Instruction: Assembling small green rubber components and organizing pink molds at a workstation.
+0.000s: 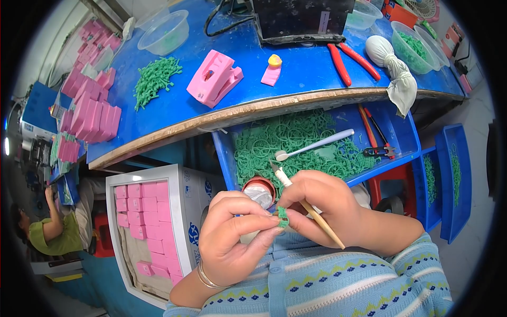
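Small green piece (283, 216) between both hands, likely unfinished

The left hand (229, 227) pinches it; the right hand (327, 198), fingertips at the piece, also holds a wood-handled knife (323, 226). Pieces heaped (156, 79) on the blue surface (306, 71) look done; tangled green strands (303, 132) in the drawer (407, 141) may be scrap or work left.

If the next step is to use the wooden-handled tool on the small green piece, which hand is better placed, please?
Probably the right hand: it holds the wooden-handled tool, close to the small green piece, though the tip points away. The left hand is occupied, pinching that piece.
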`<state>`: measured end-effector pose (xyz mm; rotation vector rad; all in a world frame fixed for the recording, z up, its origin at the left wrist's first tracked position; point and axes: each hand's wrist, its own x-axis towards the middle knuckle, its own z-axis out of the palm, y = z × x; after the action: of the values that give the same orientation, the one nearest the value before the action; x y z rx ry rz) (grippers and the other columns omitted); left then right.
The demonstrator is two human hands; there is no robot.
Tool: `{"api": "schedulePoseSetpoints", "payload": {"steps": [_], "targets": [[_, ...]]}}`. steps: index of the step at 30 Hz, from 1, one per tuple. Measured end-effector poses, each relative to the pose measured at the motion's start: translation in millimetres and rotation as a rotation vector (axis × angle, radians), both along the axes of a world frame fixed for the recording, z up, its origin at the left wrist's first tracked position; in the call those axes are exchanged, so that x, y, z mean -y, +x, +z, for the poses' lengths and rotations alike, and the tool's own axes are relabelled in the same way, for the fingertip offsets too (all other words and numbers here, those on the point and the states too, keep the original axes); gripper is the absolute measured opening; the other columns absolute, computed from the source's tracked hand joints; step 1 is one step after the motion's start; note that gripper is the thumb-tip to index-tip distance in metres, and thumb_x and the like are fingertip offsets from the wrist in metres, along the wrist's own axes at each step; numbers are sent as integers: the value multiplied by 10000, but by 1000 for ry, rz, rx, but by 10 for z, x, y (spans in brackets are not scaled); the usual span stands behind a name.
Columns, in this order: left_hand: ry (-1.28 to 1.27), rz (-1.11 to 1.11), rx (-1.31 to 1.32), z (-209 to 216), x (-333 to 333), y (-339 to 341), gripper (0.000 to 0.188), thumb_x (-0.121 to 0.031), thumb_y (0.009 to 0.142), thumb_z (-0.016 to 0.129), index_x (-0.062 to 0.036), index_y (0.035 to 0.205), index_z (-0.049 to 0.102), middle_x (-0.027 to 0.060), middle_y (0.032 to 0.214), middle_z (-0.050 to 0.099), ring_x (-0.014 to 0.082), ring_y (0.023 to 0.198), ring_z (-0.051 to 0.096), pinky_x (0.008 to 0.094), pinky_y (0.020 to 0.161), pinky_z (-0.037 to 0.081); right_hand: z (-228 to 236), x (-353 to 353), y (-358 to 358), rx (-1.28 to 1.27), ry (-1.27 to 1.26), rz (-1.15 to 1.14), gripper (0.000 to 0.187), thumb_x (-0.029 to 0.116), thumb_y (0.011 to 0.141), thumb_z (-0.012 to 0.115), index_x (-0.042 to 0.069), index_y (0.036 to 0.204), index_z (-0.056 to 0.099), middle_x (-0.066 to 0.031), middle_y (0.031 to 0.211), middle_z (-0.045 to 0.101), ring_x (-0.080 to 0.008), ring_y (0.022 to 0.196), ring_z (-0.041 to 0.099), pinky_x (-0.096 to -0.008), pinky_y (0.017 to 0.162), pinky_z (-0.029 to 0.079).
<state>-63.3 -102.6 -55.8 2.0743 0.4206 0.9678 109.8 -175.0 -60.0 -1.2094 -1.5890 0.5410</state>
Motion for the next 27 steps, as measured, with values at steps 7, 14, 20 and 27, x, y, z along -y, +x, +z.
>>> {"api": "schedulePoseSetpoints", "payload": {"steps": [7, 14, 20, 27], "targets": [[-32, 24, 16, -14, 14, -2, 224, -19, 656, 750, -57, 855, 655, 53, 848, 594, 206, 766, 542, 330, 707, 428, -28, -4, -7, -65, -49, 45, 197, -9, 703, 653, 32, 857, 538, -97, 734, 544, -238, 628, 568, -314, 538, 453], [-78, 31, 48, -45, 5, -23, 223, -29, 658, 755, -52, 854, 652, 61, 843, 597, 208, 759, 541, 328, 695, 431, -16, 16, -10, -113, -54, 63, 177, -3, 713, 645, 30, 844, 530, -70, 705, 511, -184, 594, 546, -288, 513, 428], [-133, 69, 68, -25, 27, -2, 285, -57, 629, 784, -44, 880, 650, 64, 838, 583, 213, 757, 540, 324, 685, 432, -22, 12, -22, -94, -18, 59, 175, 7, 719, 648, 34, 842, 526, -66, 713, 506, -162, 545, 541, -272, 470, 426], [-21, 18, 28, -14, -6, -5, 321, -57, 609, 790, -49, 902, 661, 58, 842, 578, 215, 759, 539, 322, 682, 431, -26, 15, -31, -54, 7, 30, 191, 27, 704, 664, 39, 840, 531, -70, 701, 503, -181, 540, 544, -284, 455, 430]]}}
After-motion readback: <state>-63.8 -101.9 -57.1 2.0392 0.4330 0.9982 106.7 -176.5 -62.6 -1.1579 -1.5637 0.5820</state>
